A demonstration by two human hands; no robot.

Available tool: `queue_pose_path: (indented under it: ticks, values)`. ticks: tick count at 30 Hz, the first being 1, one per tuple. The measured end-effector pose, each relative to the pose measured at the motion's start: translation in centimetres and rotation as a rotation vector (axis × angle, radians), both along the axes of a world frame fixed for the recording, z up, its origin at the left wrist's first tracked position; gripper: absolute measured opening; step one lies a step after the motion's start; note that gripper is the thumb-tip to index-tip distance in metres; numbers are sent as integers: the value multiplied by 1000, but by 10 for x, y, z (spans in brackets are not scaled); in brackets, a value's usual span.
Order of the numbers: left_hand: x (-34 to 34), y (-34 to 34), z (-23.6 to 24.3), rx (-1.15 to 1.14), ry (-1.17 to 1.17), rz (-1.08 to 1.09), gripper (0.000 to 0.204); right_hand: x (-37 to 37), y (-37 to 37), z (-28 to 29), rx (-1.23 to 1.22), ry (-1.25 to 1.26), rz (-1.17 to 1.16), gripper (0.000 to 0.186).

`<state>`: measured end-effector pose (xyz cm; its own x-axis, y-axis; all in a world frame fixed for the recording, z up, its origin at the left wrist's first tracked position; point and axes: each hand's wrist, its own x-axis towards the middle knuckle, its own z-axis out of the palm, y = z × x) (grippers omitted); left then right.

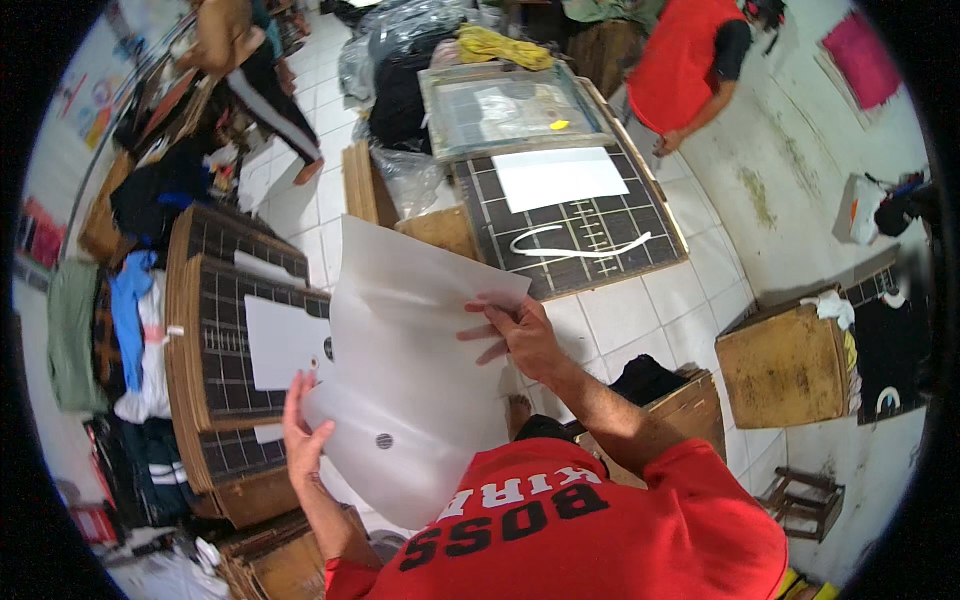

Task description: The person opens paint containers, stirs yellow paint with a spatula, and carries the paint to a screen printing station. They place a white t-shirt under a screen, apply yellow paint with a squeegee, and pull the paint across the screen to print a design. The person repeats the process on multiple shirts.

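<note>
Sheet, cloudy plastic (420, 330), one; spans the space between left hand (306, 437) and right hand (532, 340).
Right hand: gripping upper right edge, thumb in front, fingers behind, dim through the plastic. Left hand: at lower left edge, thumb and fingers apart; cannot tell whether it pinches. Round dark mark (384, 440), right of left thumb: detail too small. Lower edge: partly hidden by red shirt (640, 530). White paper (280, 345), just beyond left hand: partly covered by sheet.

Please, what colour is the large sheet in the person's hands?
The large sheet is translucent whitish grey, seen in the head view.
</note>
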<state>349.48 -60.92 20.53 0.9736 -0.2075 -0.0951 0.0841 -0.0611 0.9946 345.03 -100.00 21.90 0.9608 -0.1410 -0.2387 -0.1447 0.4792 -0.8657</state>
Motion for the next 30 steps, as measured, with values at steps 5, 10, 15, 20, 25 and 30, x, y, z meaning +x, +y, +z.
queue_pose_path:
  ticks: [5,10,15,20,25,30]
  values:
    - [73,-107,-44,-34,475,-105,50,31,-80,-42,50,47,-17,30]
    - [123,-158,-83,-150,490,44,35,120,-148,-80,-98,82,-26,30]
    - [168,-180,-115,-242,626,128,51,229,-215,-130,-386,102,84,33]
    - [176,-216,-131,-279,628,317,53,296,-343,-218,-1022,78,-295,49]
    - [154,-250,-133,-185,663,388,57,296,-486,-258,-1842,59,-319,64]
    - [110,-279,-122,-142,664,557,51,306,-542,-225,-2033,-31,-5,58]
